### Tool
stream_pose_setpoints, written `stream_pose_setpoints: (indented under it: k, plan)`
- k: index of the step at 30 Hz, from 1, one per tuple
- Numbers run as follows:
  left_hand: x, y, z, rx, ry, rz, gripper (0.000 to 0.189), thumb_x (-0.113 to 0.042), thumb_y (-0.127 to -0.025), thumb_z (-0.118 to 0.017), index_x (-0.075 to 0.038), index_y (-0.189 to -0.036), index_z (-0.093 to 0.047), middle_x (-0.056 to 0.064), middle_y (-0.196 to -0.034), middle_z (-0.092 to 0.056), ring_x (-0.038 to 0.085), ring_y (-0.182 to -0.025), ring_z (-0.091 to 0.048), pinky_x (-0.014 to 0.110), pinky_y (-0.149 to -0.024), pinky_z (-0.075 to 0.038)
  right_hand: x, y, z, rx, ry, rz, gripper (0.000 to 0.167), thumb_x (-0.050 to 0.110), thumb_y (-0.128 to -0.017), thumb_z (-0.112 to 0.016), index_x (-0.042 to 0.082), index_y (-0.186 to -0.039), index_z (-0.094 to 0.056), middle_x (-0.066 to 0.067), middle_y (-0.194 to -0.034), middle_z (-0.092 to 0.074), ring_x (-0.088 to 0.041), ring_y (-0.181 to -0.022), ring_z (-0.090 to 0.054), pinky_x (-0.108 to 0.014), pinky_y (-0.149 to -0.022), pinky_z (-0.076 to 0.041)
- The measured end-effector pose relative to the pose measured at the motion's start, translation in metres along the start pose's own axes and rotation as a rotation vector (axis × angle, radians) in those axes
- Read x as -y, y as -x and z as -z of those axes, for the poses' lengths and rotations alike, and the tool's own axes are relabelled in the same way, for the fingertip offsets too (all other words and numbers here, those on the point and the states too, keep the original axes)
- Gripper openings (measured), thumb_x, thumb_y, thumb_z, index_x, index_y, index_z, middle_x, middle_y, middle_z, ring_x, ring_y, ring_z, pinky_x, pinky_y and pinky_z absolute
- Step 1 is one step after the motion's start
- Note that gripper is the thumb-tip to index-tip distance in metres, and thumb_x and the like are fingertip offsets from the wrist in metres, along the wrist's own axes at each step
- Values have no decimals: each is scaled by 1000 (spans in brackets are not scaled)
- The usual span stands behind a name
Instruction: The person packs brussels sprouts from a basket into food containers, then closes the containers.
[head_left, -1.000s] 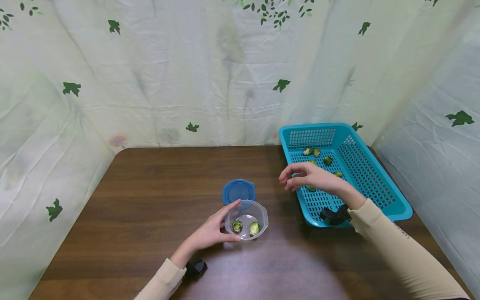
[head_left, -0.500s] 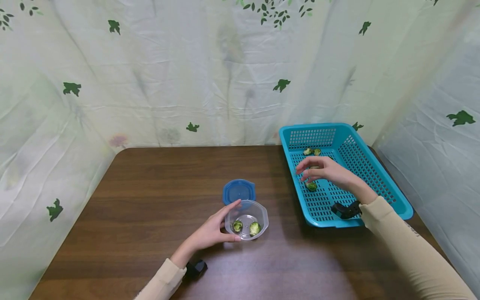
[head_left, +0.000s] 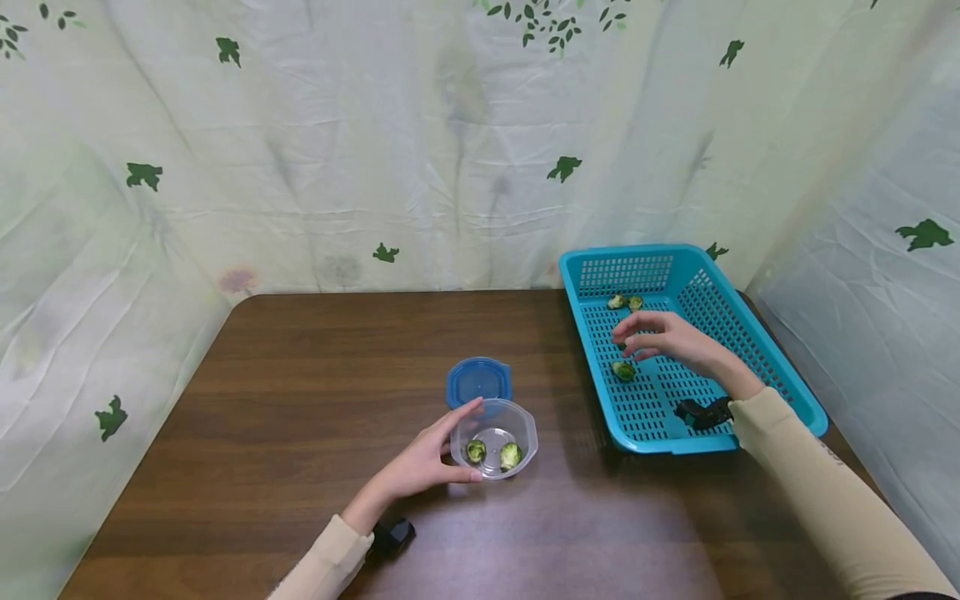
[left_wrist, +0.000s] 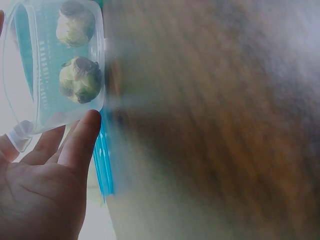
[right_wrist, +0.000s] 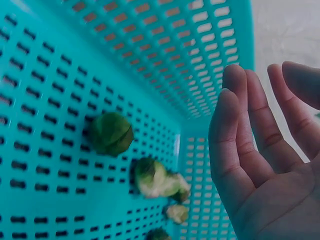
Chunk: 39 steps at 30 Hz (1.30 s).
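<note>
My left hand holds a clear plastic container at its left side, fingers and thumb spread around the wall. Two Brussels sprouts lie inside it; the left wrist view shows both sprouts through the wall. Over the blue basket hovers my right hand, fingers loosely bent and nothing between them. Several Brussels sprouts lie on the basket floor, one sprout just below the fingertips. In the right wrist view, a green sprout sits apart from the others.
A blue lid lies on the brown wooden table directly behind the container. The perforated basket has raised walls and stands at the table's right side. A patterned white curtain hangs behind the table.
My right hand has moved from the basket's left rim rightward, further over the basket, slowing toward now. The left hand and the container have stayed in place.
</note>
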<state>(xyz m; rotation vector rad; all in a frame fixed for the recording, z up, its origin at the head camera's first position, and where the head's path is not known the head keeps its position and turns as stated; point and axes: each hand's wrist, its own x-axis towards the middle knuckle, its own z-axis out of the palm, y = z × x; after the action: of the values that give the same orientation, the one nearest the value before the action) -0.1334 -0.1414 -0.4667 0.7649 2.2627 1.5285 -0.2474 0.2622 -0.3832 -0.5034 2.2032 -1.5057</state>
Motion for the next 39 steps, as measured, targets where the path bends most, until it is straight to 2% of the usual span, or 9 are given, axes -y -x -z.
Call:
stream_pose_setpoints:
  k: [14,26,34,39]
  plan:
    - [1,0,0,4,-6,-8,95,-20,-78,-81,-14,-153,-23,8,-150,-33,24,-135,-32,43,-101,-40,-20,-5,16,72,66,-120,39,14,-97,-55,-8,-128,-48,-28,-130,-48,-40,-109,-55,-57,-93,-43]
    - [-1,1,0,4,-9,-4,94,-20,-78,-81,-15,-153,-24,8,-150,-34,24,-135,-32,43,-101,-40,-22,-7,20,171,95,-150,40,14,-99,-51,-11,-130,-45,-30,-133,-44,-42,-114,-52,-54,-93,-44]
    - [-1,1,0,-3,-14,-22,94,-21,-78,-81,-11,-152,-23,10,-149,-34,28,-135,-32,44,-100,-41,-28,-11,21,228,124,-200,40,14,-99,-51,-9,-130,-47,-26,-129,-49,-38,-113,-53,-50,-91,-46]
    - [0,2,-1,-4,-11,-14,95,-21,-78,-82,-11,-152,-23,8,-149,-34,26,-135,-32,42,-100,-41,-27,-11,18,246,138,-220,38,14,-98,-52,-8,-128,-49,-22,-123,-52,-36,-107,-55,-48,-88,-49]
